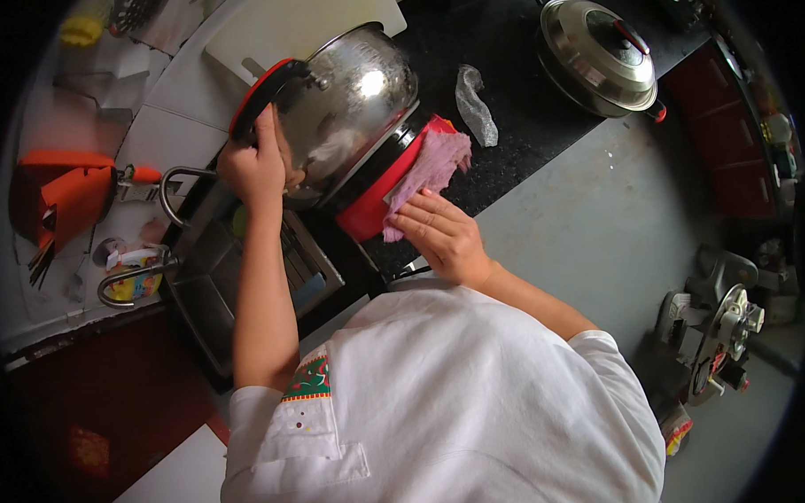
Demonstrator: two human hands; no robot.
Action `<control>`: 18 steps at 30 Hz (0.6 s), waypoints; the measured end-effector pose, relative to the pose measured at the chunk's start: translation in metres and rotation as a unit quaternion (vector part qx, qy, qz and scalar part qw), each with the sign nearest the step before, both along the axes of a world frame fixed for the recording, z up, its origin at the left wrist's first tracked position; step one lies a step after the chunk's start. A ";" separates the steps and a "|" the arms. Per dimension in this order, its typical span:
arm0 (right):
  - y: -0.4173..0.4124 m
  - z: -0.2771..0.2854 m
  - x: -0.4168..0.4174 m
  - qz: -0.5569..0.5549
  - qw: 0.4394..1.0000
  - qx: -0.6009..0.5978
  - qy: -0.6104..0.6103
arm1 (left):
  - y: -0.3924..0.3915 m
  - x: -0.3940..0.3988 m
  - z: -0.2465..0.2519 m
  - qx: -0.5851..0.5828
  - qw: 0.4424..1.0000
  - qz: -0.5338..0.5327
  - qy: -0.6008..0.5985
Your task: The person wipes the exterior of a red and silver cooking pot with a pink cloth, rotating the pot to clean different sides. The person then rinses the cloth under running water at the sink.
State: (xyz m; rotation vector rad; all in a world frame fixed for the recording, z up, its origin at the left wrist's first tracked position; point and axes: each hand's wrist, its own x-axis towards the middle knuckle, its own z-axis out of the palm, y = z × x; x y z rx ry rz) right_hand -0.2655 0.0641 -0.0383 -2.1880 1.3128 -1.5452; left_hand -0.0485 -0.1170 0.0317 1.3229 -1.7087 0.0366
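My left hand (256,160) grips the black and red handle (256,97) of a shiny steel kettle (363,86), which is tilted over the counter's edge by the sink. Its lower end has a black band and a red base (364,209). Against that red base my right hand (445,240) presses a pink cloth (433,164), fingers laid flat on it. The cloth bunches past the fingertips and covers part of the base. The kettle's far side is hidden.
A sink (204,285) with curved taps lies at left. Behind the kettle is a white cutting board (328,14). A crumpled clear plastic piece (475,106) rests on the black countertop (518,141). A lidded steel wok (598,55) stands farther right. An orange knife holder (75,196) is at far left.
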 end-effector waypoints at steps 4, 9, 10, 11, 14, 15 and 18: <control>-0.021 -0.003 -0.019 -0.008 0.998 -0.051 0.029 | 0.004 0.008 -0.001 0.019 0.999 -0.025 0.019; -0.069 0.005 -0.050 -0.165 0.980 0.034 0.105 | 0.010 0.005 0.003 0.021 0.999 -0.019 0.042; -0.071 0.006 -0.043 -0.144 0.985 0.034 0.083 | 0.010 0.005 0.002 0.031 0.999 -0.009 0.032; -0.071 0.009 -0.035 -0.123 0.990 0.029 0.062 | 0.011 0.005 0.002 0.041 0.999 0.002 0.023; -0.059 0.016 -0.015 -0.037 0.998 0.006 0.054 | 0.012 0.009 0.000 0.023 0.999 -0.009 0.039; -0.054 0.015 -0.010 -0.002 0.998 0.000 0.057 | 0.013 0.010 -0.002 0.010 0.998 -0.023 0.051; -0.053 0.019 -0.007 0.079 0.993 -0.007 0.093 | 0.014 0.012 -0.001 0.027 0.998 -0.028 0.056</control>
